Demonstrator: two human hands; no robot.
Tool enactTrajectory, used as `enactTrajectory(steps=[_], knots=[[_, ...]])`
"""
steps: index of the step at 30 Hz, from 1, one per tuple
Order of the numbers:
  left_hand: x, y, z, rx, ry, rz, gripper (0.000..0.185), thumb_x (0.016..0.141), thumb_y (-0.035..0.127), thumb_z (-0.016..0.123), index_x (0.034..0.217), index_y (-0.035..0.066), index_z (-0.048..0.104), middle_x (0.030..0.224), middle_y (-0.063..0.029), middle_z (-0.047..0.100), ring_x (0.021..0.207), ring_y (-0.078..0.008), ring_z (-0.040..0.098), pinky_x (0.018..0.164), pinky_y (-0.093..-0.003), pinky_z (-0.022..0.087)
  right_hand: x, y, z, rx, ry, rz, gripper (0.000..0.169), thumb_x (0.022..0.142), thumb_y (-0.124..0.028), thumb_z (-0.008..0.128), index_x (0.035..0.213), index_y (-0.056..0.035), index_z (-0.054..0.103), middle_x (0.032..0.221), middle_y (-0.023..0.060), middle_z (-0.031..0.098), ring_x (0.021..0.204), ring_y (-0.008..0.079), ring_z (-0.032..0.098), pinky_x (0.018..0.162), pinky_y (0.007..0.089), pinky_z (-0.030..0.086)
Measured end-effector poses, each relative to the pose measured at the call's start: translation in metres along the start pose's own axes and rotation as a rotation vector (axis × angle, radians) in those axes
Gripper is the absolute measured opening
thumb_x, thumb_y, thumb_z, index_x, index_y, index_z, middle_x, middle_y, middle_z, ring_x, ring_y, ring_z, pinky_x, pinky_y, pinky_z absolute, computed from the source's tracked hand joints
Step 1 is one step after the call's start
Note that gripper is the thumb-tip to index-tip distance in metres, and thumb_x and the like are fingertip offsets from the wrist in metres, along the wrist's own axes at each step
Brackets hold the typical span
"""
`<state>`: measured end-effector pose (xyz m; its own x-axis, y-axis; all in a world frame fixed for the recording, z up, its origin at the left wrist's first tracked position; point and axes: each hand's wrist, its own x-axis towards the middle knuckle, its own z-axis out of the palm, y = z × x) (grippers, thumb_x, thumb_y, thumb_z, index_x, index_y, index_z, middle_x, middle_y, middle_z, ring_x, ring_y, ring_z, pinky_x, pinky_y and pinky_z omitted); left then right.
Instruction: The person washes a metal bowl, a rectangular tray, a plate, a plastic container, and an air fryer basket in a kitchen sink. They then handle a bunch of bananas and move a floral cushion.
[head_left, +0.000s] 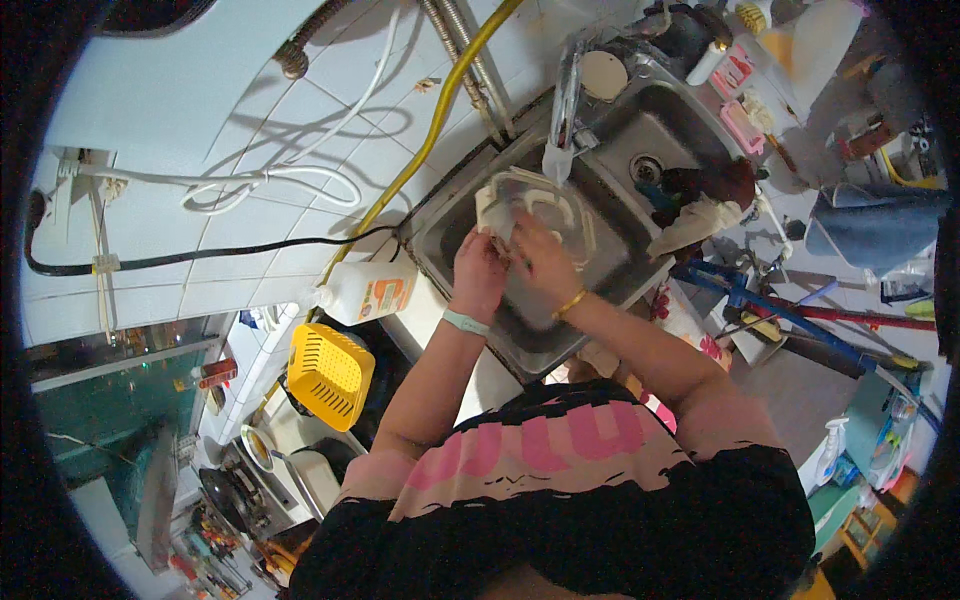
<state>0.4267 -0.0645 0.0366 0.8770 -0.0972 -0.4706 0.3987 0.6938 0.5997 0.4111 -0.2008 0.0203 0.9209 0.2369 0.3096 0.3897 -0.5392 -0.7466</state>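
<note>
Over the left basin of a steel double sink (529, 356), my left hand (480, 270) is closed on a pale, whitish item (493, 214) whose kind I cannot tell. Close beside it on the right is my right hand (541, 259), blurred, with its fingers near or on the same item; whether it grips anything is unclear. Just beyond both hands, a clear, pale-rimmed thing, perhaps a plastic container or lid (555, 206), lies in the basin. The chrome faucet (564, 112) reaches over the sink above my hands.
A white plastic jug (371, 291) and a yellow slotted basket (330, 376) stand to the left. Dark and pale cloths (694, 225) hang by the right basin (645, 124). A yellow hose (442, 112) runs down the tiled wall. Blue and red poles (795, 311) lean at right.
</note>
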Motion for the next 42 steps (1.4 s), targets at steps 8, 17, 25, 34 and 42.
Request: enactTrajectory(steps=[8, 17, 25, 34, 42], knots=[[-0.005, 0.014, -0.019, -0.108, -0.043, 0.055, 0.025, 0.097, 0.013, 0.045, 0.118, 0.002, 0.049, 0.120, -0.0116, 0.059, 0.087, -0.0141, 0.058, 0.077, -0.0264, 0.048, -0.040, 0.049, -0.016, 0.157, 0.036, 0.311, 0.028, 0.090, -0.014, 0.050, 0.115, -0.0041, 0.059, 0.128, 0.0142, 0.054, 0.117, 0.0322, 0.051, 0.099, 0.0408, 0.040], [-0.027, -0.005, -0.011, 0.169, 0.068, 0.123, 0.022, 0.098, 0.013, 0.044, 0.115, 0.002, 0.052, 0.112, -0.0078, 0.063, 0.089, -0.0109, 0.057, 0.078, -0.0251, 0.046, 0.050, 0.108, -0.129, 0.954, 0.461, 0.801, 0.023, 0.089, -0.019, 0.054, 0.104, -0.0027, 0.063, 0.103, 0.0041, 0.064, 0.090, 0.0171, 0.056, 0.085, 0.0309, 0.043], [-0.034, -0.018, 0.019, 0.743, -0.062, 0.365, 0.024, 0.096, 0.015, 0.048, 0.113, 0.001, 0.055, 0.101, -0.0063, 0.065, 0.080, -0.0150, 0.055, 0.072, -0.0296, 0.043, 0.149, 0.100, -0.175, 0.662, 0.451, 0.467, 0.039, 0.088, -0.029, 0.060, 0.119, -0.0070, 0.059, 0.113, 0.0034, 0.060, 0.102, 0.0161, 0.053, 0.085, 0.0297, 0.045], [-0.067, -0.034, 0.014, 1.558, -0.518, 0.635, 0.023, 0.086, 0.004, 0.052, 0.108, 0.002, 0.056, 0.090, -0.0159, 0.060, 0.087, -0.0356, 0.056, 0.076, -0.0410, 0.046, -0.037, 0.165, -0.032, 1.201, -0.359, 1.138, 0.046, 0.086, -0.031, 0.060, 0.123, -0.0043, 0.054, 0.112, 0.0139, 0.062, 0.094, 0.0236, 0.064, 0.077, 0.0372, 0.054], [-0.059, -0.061, -0.033, 1.696, -0.600, 0.575, 0.023, 0.079, 0.005, 0.058, 0.102, 0.007, 0.060, 0.103, -0.0122, 0.062, 0.098, -0.0333, 0.055, 0.090, -0.0428, 0.042, -0.014, 0.116, -0.030, 1.298, -0.144, 0.904, 0.047, 0.081, -0.004, 0.056, 0.127, -0.0042, 0.046, 0.116, 0.0114, 0.061, 0.093, 0.0230, 0.066, 0.080, 0.0358, 0.055]])
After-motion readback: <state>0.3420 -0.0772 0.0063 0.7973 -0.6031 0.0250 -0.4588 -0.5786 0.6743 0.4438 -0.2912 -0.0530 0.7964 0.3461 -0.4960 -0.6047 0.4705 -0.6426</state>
